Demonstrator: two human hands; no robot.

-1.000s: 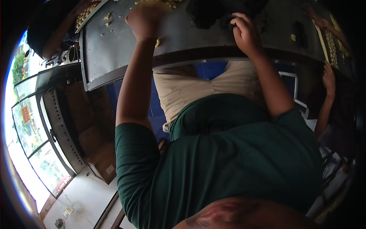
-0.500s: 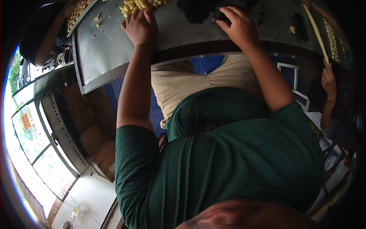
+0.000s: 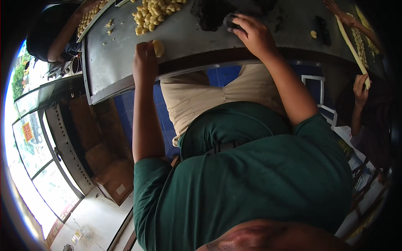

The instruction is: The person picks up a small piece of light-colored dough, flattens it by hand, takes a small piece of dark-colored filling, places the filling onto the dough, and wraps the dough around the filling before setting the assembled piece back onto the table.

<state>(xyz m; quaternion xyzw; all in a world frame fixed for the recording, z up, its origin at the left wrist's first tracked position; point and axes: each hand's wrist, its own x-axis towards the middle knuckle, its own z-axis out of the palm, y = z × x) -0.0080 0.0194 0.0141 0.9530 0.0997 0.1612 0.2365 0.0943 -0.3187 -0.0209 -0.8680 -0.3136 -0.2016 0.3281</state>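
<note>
My left hand (image 3: 145, 58) is closed at the near edge of the metal table (image 3: 113, 62), its fingers gripping a flat, round yellow dough piece (image 3: 158, 49). Above it lies a heap of small yellow dough pieces (image 3: 153, 12). My right hand (image 3: 249, 31) has curled fingers around a small black lump (image 3: 230, 22), beside a spread dark mass (image 3: 205, 12) on the tabletop. Its fingertips are darkened. Further right are another small yellow piece (image 3: 313, 34) and a dark elongated object (image 3: 324, 31).
A co-worker's arm (image 3: 63, 42) reaches toward rows of yellow pieces (image 3: 90, 19) at upper left. At right, other people's hands (image 3: 360, 90) hold a long pale strip (image 3: 351, 46) beside small pieces. A glass-paned cabinet (image 3: 42, 154) and cardboard box (image 3: 109, 180) stand at left.
My left hand has drawn back from the yellow heap toward the table edge, uncovering it. My right hand stays at the dark mass, slightly shifted. The co-worker's long strip has tilted downward.
</note>
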